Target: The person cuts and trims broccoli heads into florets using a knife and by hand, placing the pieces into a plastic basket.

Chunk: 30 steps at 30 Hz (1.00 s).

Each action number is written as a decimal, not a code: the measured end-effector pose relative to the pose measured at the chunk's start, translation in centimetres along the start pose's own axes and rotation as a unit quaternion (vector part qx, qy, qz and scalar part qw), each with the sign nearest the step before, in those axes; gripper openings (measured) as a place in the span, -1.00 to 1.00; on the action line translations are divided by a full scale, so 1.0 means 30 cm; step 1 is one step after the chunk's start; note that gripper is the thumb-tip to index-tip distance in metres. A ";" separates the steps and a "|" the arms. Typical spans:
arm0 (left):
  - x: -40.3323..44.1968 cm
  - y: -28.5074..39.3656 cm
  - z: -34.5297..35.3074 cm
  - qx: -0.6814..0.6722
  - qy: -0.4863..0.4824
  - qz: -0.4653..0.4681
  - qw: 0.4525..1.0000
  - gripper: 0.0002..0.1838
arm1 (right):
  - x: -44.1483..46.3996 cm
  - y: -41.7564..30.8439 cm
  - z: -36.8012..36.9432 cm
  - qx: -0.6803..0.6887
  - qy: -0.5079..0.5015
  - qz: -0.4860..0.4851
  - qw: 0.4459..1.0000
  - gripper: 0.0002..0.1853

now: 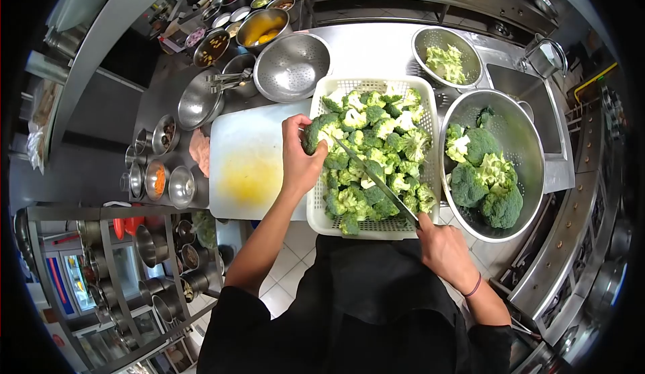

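A white perforated basket (pixel 316 223) full of cut broccoli florets (pixel 376 129) stands in front of me. Over its left edge my left hand (pixel 302 155) grips a larger broccoli piece (pixel 316 132) between thumb and fingers. My right hand (pixel 443 250), at the basket's lower right corner, is closed round the handle of a knife (pixel 383 186). The blade slants up and left across the basket, and its tip is at the broccoli piece in my left hand. To the right, a large steel colander (pixel 531 192) holds several big broccoli heads (pixel 500 202).
Left of the basket lies a white cutting board (pixel 235 135) with a yellow stain. Behind it are an empty colander (pixel 292 68) and several steel bowls (pixel 198 98). A smaller colander (pixel 420 45) with pale green pieces stands at the back right, near a sink (pixel 524 88).
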State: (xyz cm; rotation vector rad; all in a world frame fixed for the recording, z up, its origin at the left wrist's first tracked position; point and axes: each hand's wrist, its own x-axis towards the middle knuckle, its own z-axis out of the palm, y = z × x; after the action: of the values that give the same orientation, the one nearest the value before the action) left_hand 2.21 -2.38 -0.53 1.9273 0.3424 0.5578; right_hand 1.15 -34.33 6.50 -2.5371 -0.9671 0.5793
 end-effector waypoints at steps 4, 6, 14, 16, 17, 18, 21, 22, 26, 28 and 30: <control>0.009 0.019 0.003 0.009 -0.017 -0.026 0.999 -0.54 | -0.001 0.004 0.007 -0.018 0.006 -0.006 1.000 -0.76; 0.012 0.014 0.007 0.011 -0.028 -0.038 0.999 -0.54 | -0.005 0.012 0.008 -0.017 0.005 -0.006 1.000 -0.76; 0.004 0.052 0.032 0.016 -0.053 -0.048 0.997 -0.57 | -0.010 0.004 -0.018 -0.025 -0.005 0.003 1.000 -0.79; -0.002 0.076 0.040 0.111 -0.037 0.035 0.993 -0.58 | -0.012 0.002 -0.012 -0.023 -0.012 0.009 1.000 -0.78; -0.005 0.090 0.044 0.122 -0.037 0.044 0.991 -0.56 | -0.015 0.001 0.000 -0.022 -0.011 0.017 1.000 -0.78; -0.009 0.091 0.044 0.122 -0.038 0.044 0.991 -0.56 | -0.014 0.001 0.009 -0.022 -0.010 0.025 0.999 -0.78; -0.011 0.094 0.046 0.143 -0.030 0.100 0.984 -0.55 | -0.006 -0.003 0.026 0.023 0.011 0.015 1.000 -0.78; -0.010 0.088 0.038 0.140 -0.042 0.119 0.982 -0.56 | 0.004 0.008 0.024 0.023 0.013 0.018 0.999 -0.78; -0.004 0.082 0.017 0.160 -0.089 0.199 0.963 -0.59 | 0.092 0.056 0.018 0.054 -0.022 -0.017 0.998 -0.75; -0.091 0.133 0.105 0.097 -0.140 0.285 0.943 -0.62 | 0.164 0.047 0.053 0.035 -0.037 -0.045 0.998 -0.71; -0.077 0.181 0.132 0.098 -0.132 0.264 0.950 -0.61 | 0.201 0.034 0.086 0.042 -0.024 -0.037 0.998 -0.71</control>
State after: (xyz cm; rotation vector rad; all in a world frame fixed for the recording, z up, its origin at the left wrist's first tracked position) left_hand 2.25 -8.80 2.56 2.2639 -0.3146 0.6119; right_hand 4.55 -30.40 2.37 -2.4132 -1.0272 0.6472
